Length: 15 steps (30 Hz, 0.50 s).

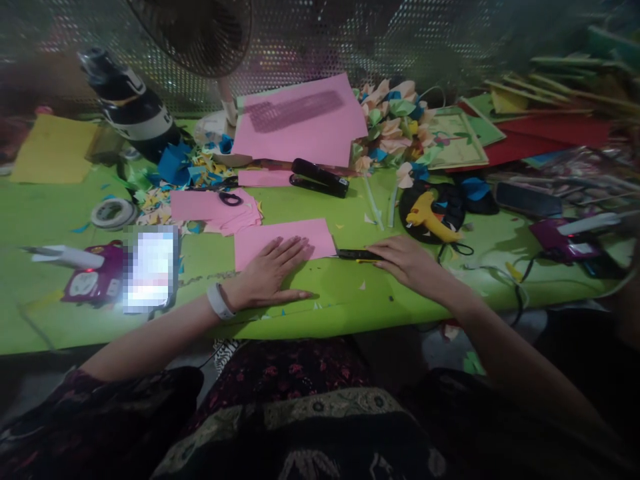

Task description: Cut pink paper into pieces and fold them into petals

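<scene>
left hand (274, 275) lies flat on pink sheet (253, 244), thumb apart; right hand (409, 263) clamps black-and-yellow cutter (354, 254) near its edge.

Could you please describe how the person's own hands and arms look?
The left hand is ungloved, with a pale band at the wrist; the right hand is ungloved, without one. The left sleeve is dark, faintly patterned in red.

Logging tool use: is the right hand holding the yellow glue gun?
No, the right hand holds a black cutter; the glue gun lies apart.
</scene>
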Each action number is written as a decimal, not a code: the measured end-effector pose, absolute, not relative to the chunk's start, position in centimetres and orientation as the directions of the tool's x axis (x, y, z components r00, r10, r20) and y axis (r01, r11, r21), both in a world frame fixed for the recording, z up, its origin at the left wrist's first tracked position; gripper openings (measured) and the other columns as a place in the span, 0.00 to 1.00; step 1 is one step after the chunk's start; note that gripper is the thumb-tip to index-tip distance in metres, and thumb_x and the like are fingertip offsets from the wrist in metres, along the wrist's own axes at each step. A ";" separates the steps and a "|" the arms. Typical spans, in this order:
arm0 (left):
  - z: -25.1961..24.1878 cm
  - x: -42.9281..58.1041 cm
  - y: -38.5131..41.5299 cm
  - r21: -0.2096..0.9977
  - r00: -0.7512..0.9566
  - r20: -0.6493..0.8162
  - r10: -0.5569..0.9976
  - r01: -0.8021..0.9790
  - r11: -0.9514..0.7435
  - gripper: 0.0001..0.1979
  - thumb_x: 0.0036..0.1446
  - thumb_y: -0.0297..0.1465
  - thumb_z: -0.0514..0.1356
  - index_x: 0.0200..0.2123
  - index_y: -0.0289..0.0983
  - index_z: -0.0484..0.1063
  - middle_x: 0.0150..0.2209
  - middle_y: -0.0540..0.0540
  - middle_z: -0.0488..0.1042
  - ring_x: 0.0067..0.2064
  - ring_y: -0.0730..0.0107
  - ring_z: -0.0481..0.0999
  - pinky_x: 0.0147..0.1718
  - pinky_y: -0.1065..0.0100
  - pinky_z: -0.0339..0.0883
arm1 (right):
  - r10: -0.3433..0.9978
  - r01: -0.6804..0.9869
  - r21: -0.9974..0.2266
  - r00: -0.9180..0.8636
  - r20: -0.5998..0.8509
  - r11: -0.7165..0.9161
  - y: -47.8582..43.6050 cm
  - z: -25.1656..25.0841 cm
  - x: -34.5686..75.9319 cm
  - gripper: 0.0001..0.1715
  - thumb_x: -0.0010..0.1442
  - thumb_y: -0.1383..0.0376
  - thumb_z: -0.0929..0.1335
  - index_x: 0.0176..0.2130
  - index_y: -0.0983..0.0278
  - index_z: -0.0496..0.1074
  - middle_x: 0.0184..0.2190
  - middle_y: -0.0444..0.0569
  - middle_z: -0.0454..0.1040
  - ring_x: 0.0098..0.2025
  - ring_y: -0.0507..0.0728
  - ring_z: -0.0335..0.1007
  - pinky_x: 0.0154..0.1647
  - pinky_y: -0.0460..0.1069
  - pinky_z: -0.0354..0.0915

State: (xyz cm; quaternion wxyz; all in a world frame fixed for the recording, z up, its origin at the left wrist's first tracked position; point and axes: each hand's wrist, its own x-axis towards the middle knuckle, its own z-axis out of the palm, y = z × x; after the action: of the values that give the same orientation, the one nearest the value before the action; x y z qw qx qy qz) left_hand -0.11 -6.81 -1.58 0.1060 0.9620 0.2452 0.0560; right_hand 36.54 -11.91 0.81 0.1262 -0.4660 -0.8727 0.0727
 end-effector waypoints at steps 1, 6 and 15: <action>-1.6 -0.1 -6.8 0.230 0.873 0.054 0.484 0.461 -0.857 0.50 0.66 0.64 0.43 0.77 0.41 0.32 0.78 0.38 0.44 0.78 0.54 0.44 0.75 0.49 0.36 | 0.832 0.799 -0.232 -0.534 0.152 0.555 -12.0 0.7 36.2 0.20 0.73 0.61 0.62 0.57 0.62 0.77 0.49 0.58 0.80 0.49 0.65 0.75 0.51 0.61 0.72; -1.6 -0.1 -6.8 0.212 0.873 0.030 0.486 0.470 -0.857 0.50 0.67 0.63 0.42 0.78 0.39 0.30 0.78 0.38 0.43 0.78 0.54 0.42 0.75 0.49 0.35 | 0.826 0.796 -0.219 -0.542 0.155 0.564 -12.4 0.6 35.8 0.19 0.71 0.65 0.64 0.57 0.63 0.78 0.48 0.59 0.80 0.48 0.65 0.75 0.50 0.60 0.73; -1.5 -0.2 -6.7 0.197 0.877 0.027 0.479 0.465 -0.863 0.51 0.67 0.64 0.41 0.77 0.39 0.24 0.78 0.37 0.42 0.79 0.54 0.42 0.75 0.51 0.34 | 0.811 0.791 -0.182 -0.559 0.175 0.584 -12.6 0.2 34.1 0.20 0.72 0.65 0.65 0.59 0.65 0.76 0.48 0.60 0.79 0.50 0.66 0.74 0.50 0.61 0.73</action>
State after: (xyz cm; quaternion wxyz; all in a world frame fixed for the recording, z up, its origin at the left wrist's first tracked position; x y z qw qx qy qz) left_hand -0.17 -6.72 -1.51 0.0926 0.9644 0.2448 0.0376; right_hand 34.13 -12.64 0.19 0.1205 -0.4540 -0.8819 0.0409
